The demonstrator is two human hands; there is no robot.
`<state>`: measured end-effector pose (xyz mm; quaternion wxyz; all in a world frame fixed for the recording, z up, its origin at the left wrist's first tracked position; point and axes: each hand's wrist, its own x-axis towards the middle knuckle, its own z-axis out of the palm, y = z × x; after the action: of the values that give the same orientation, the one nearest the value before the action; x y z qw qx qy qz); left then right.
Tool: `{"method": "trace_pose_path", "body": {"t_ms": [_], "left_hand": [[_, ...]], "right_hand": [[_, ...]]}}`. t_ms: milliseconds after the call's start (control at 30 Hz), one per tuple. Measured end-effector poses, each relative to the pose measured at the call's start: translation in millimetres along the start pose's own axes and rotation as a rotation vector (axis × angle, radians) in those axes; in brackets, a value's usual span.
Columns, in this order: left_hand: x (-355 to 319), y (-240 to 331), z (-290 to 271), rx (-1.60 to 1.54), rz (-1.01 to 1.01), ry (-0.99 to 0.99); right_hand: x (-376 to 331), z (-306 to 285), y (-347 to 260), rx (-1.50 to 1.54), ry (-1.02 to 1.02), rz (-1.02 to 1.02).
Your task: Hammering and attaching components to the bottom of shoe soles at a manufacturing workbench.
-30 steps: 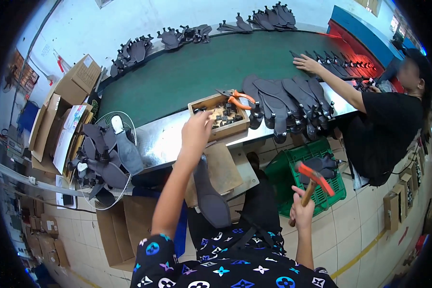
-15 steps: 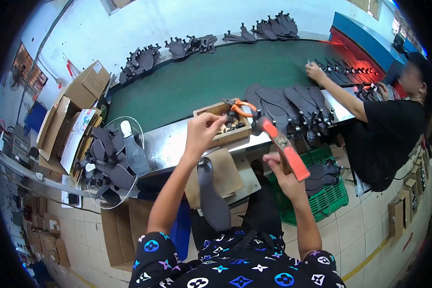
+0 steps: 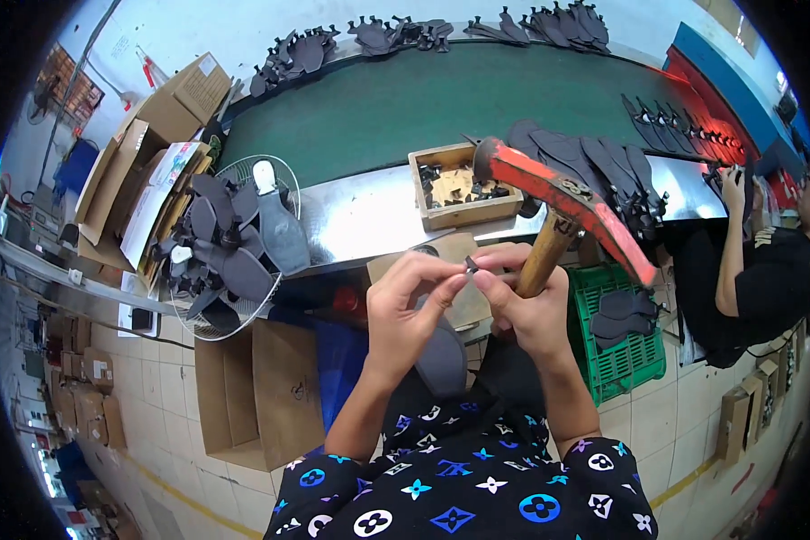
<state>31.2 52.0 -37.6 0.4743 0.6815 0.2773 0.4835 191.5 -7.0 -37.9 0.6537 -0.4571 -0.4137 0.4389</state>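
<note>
My left hand (image 3: 407, 310) pinches a small dark piece (image 3: 471, 264) between thumb and forefinger; its exact kind is too small to make out. My right hand (image 3: 535, 315) grips the wooden handle of a hammer (image 3: 558, 193), whose red head tilts up in front of the box and soles. The right thumb and forefinger also meet at the small piece. Below my hands, a dark grey shoe sole (image 3: 443, 360) lies partly hidden at a tan pad (image 3: 463, 310). Beyond my hands stands a wooden box (image 3: 468, 216) with small black pieces in it.
Dark soles fill a white wire basket (image 3: 301, 202) at left, beside cardboard boxes (image 3: 198, 85). Soles (image 3: 603, 166) lie along the metal edge of a green conveyor belt (image 3: 369, 117). A green crate (image 3: 616, 382) is at right, near a seated co-worker (image 3: 751, 270).
My hands have come together at the small dark piece, and the hammer head has risen. The co-worker's outstretched arm has drawn back from the belt. The whole view has shifted.
</note>
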Motion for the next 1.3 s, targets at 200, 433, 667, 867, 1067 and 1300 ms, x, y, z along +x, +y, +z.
{"method": "trace_pose_path", "body": {"t_ms": [200,433,667,867,1067,1300], "left_hand": [[6,-95,-37,0.292,-0.037,0.145],[13,-122,-34,0.348,-0.162,-0.074],[1,-125,-32,0.356,-0.111,-0.013],[3,-133,-36,0.39,-0.165,-0.041],[1,-146,-51,0.214,-0.228,-0.096],[2,-133,-46,0.088,-0.253,-0.086]], "right_hand": [[30,-7,30,-0.207,-0.055,0.085],[63,-13,83,-0.389,-0.227,0.029],[69,-8,79,-0.647,-0.413,-0.222],[68,-5,81,-0.807,-0.459,-0.404],[57,2,67,-0.915,-0.441,-0.376],[25,-7,40,-0.498,-0.393,0.165]]}}
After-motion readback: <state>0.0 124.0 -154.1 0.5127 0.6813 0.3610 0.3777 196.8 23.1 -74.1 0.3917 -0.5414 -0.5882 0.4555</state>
